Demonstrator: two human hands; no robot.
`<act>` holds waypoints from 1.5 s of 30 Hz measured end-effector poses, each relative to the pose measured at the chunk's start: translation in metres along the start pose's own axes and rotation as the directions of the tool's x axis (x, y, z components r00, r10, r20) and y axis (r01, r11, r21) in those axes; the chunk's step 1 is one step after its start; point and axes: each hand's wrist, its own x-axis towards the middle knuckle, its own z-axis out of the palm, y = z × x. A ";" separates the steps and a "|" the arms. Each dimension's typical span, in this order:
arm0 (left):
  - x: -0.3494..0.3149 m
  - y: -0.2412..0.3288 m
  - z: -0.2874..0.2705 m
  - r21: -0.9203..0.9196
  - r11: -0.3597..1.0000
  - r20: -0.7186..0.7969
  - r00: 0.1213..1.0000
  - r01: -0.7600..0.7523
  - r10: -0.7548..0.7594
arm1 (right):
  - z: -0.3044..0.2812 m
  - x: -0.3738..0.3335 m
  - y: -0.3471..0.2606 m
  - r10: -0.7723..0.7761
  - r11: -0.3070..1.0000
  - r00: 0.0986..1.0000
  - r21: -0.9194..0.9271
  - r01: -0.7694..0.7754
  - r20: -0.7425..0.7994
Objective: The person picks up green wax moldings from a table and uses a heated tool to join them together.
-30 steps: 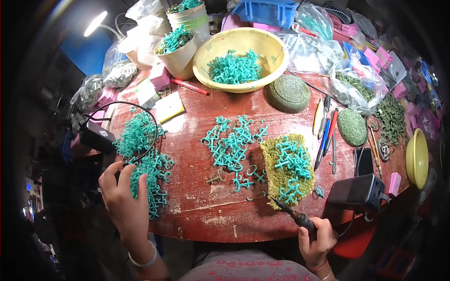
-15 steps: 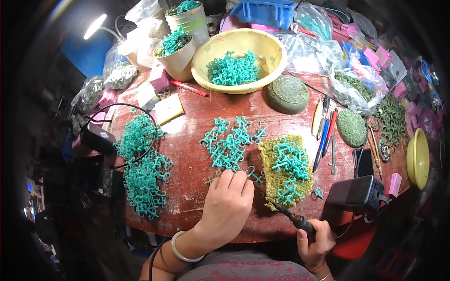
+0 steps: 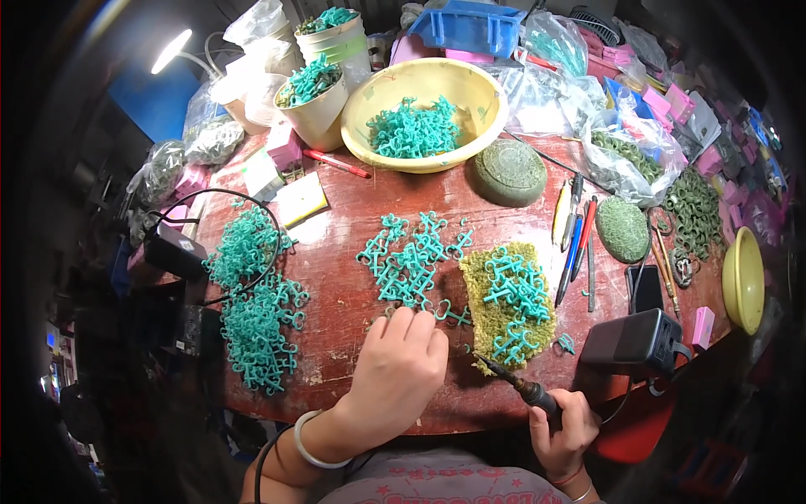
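My left hand (image 3: pixel 399 357) is palm down on the red table, fingers curled downward at the near edge of a loose group of small teal hooked pieces (image 3: pixel 407 273). Its fingertips are hidden, so whatever they pinch cannot be made out. In my right hand (image 3: pixel 564 433) is a soldering iron (image 3: pixel 529 389) with a dark handle. Its thin tip points up and left, at the near edge of a yellowish-green textured pad (image 3: pixel 487 315). More teal pieces (image 3: pixel 520 290) lie heaped on that pad.
A large teal heap (image 3: pixel 252 294) lies left, beside a black cable loop. Behind stands a yellow basin (image 3: pixel 357 139) holding teal pieces. Rightward are a round green stone-like block (image 3: pixel 509 172), several pens (image 3: pixel 573 244), a black box-shaped device (image 3: pixel 631 343) and a yellow bowl (image 3: pixel 744 281).
My left hand has shifted slightly left, its fingers still curled. The soldering iron has hardly moved in my right hand. The whole view has shifted a little.
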 end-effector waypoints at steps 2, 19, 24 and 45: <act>-0.003 -0.006 -0.005 -0.161 0.987 -0.181 0.983 0.013 -0.043 | -0.001 0.000 0.000 0.010 1.000 1.000 -0.002 -0.010 0.003; -0.060 0.000 0.013 -0.705 -0.645 0.580 0.763 0.294 -0.286 | -0.021 -0.002 0.000 0.000 0.979 0.994 -0.201 0.023 0.111; -0.060 0.000 0.015 -0.685 -0.649 0.593 0.771 0.331 -0.233 | -0.015 -0.003 -0.002 -0.016 0.997 0.999 -0.078 0.018 0.028; -0.060 0.005 0.018 -0.765 -0.559 0.525 0.811 0.319 -0.256 | 0.006 0.005 -0.010 -0.105 0.992 0.986 0.078 0.096 0.130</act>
